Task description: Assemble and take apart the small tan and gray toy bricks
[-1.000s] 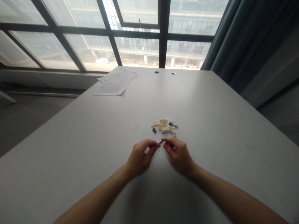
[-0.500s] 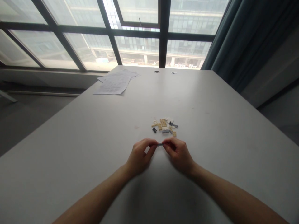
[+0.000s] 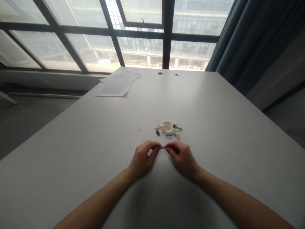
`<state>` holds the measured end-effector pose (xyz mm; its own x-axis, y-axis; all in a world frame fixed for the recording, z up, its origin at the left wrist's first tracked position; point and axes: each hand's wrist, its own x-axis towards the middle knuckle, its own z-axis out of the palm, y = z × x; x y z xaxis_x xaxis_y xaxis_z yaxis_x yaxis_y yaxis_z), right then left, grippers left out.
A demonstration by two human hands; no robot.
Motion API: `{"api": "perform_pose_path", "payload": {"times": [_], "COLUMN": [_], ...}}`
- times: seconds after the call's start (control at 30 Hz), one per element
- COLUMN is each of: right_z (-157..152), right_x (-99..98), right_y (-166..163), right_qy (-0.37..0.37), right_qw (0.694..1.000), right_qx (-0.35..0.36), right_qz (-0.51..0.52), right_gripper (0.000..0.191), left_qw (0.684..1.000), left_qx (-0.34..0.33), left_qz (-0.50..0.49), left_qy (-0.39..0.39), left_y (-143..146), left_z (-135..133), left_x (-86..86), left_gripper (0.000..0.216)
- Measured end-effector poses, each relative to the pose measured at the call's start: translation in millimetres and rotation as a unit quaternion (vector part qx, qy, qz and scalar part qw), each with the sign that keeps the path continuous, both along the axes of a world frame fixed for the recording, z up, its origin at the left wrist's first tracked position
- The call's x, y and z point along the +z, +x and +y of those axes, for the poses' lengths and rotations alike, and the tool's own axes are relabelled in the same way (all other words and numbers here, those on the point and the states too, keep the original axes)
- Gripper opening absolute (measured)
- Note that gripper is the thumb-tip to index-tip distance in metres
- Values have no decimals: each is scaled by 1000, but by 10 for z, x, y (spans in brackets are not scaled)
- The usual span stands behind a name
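Note:
My left hand (image 3: 145, 157) and my right hand (image 3: 181, 156) face each other low over the table. Between their fingertips is a small dark grey building brick piece (image 3: 163, 147), pinched at its two ends. The fingers cover its ends, so its full shape is hidden. Just beyond the hands lies a loose group of toy bricks. In it I see a tan plate (image 3: 166, 125), a grey brick (image 3: 169, 134), a black piece (image 3: 157, 133), a dark grey piece with an arm (image 3: 177, 127) and a small tan brick (image 3: 178, 136).
The white table (image 3: 78, 143) stretches away to the window (image 3: 143, 51). Printed paper sheets (image 3: 116, 86) lie at its far left. Two round cable holes, one a dark disc (image 3: 160, 73), sit near the far edge. A dark curtain (image 3: 238, 44) hangs at the right.
The grey piece has tilted slightly between my fingertips, showing more of its top face. Both hands stay almost in place, and the loose bricks lie as before.

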<state>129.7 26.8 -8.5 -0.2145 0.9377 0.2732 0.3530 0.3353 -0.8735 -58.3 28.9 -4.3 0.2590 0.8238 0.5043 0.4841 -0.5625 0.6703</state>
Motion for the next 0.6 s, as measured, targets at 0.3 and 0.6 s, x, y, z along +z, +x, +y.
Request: {"api": "perform_pose_path", "payload": {"times": [0.3,0.6], "right_z": [11,7], "right_x": [20,13], "right_y": [-4,2], "right_qy": [-4,-21], "right_qw": [1000,1000], "right_qx": [-5,-4], "right_qz": [-13,-7], "right_gripper": [9,8], "left_qw": [1000,1000], "left_qx": [-7,-7], "left_qz": [-1,1], "left_qy": [10,4], "left_y": [6,5], "left_z": [-2,-1], "left_x": [0,-9], "left_gripper": [9,10]}}
